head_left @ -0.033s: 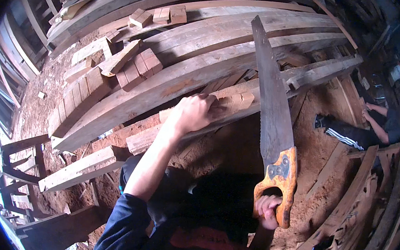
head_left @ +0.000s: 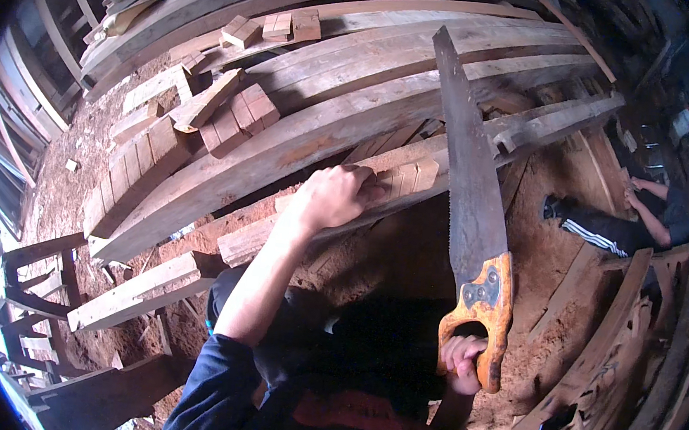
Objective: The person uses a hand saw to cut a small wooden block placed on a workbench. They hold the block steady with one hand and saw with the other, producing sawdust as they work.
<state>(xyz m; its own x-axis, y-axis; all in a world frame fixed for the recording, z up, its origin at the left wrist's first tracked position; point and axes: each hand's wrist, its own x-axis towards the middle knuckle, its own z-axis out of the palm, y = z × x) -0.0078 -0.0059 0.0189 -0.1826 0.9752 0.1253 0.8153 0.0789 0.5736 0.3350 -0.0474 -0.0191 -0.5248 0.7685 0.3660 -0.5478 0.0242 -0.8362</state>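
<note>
My right hand [head_left: 464,362] is wrapped round the orange wooden handle of a handsaw [head_left: 474,178]. Its broad grey blade points up and away from me, with the toothed edge on the left. My left hand [head_left: 331,199] is closed over a pale wooden block [head_left: 410,178] that bears crosswise lines, and its fingertips are partly hidden. That block lies along a long timber beam [head_left: 251,239] in front of me. The blade passes in front of the beam, just right of the block; whether it touches the wood I cannot tell.
Cut blocks [head_left: 242,114] lie on thick timbers [head_left: 318,142] beyond the beam. At left stands a wooden frame [head_left: 29,301]. A person [head_left: 659,216] in dark clothes sits at the right, above scrap boards [head_left: 604,364]. Reddish sawdust [head_left: 556,210] covers the ground.
</note>
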